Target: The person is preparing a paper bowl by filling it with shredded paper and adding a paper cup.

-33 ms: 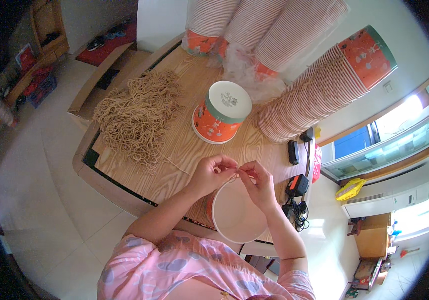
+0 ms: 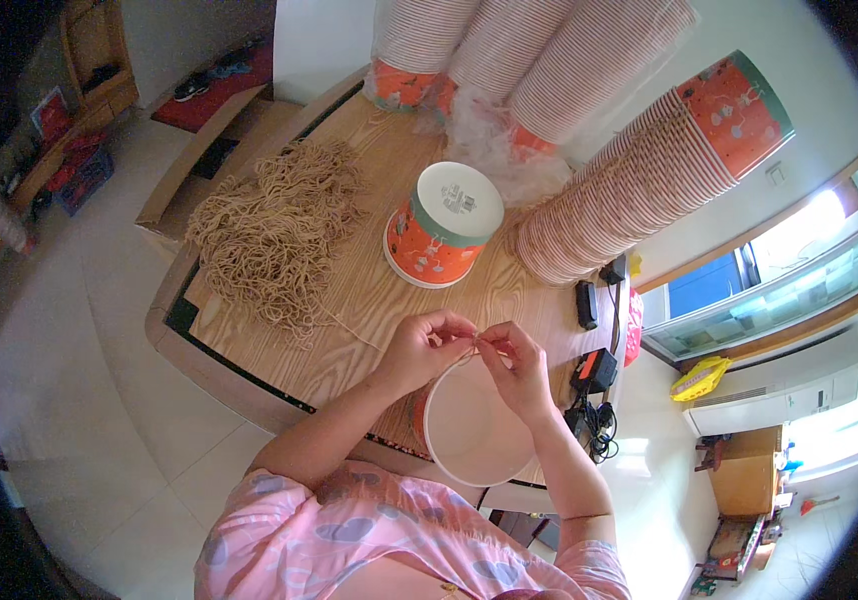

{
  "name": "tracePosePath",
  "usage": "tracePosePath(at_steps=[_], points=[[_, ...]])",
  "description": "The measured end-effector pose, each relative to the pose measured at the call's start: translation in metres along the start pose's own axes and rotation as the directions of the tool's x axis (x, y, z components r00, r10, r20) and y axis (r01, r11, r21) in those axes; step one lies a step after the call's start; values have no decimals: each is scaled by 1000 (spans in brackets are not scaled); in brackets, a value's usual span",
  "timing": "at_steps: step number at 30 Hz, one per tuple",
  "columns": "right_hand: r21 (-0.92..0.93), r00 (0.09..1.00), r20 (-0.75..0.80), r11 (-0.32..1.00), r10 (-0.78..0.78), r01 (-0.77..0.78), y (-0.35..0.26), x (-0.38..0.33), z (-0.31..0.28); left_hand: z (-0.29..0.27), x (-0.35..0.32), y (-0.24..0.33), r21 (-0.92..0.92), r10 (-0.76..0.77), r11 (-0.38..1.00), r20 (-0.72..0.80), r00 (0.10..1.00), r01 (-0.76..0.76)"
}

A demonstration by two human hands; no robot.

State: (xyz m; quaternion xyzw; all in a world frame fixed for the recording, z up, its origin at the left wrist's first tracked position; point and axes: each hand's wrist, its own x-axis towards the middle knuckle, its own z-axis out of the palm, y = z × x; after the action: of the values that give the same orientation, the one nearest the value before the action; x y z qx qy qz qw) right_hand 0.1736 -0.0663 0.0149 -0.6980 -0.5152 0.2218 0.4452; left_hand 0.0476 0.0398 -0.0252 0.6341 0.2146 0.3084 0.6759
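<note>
An open paper bucket with a white inside and an orange wall sits at the near edge of the wooden table. My left hand and my right hand meet over its far rim. Both pinch a thin tan string between thumb and fingertips. A loose pile of the same tan strings lies on the table to the left. Another orange bucket stands upside down beyond my hands.
Long nested stacks of orange and white paper buckets lie across the back and right of the table, some in clear plastic. Black adapters and cables sit at the right edge. A flat cardboard box lies on the floor at the left.
</note>
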Motion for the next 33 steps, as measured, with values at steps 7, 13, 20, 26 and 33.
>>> tracePosePath(at_steps=[7,13,20,26,33], points=[[2,1000,-5,1000,17,-17,-2,0,0,-1,-1,2,73,51,996,20,998,-53],[10,1000,4,1000,24,-24,-1,0,0,-1,-2,7,71,62,995,47,997,-66],[2,999,25,1000,31,-31,-2,0,-1,0,-3,4,74,55,996,31,998,-57],[69,997,-37,996,66,-63,-5,-1,2,1,-4,2,90,87,992,-24,996,-85],[6,999,14,1000,30,-30,-1,-1,1,1,-4,3,78,70,995,-7,997,-70]])
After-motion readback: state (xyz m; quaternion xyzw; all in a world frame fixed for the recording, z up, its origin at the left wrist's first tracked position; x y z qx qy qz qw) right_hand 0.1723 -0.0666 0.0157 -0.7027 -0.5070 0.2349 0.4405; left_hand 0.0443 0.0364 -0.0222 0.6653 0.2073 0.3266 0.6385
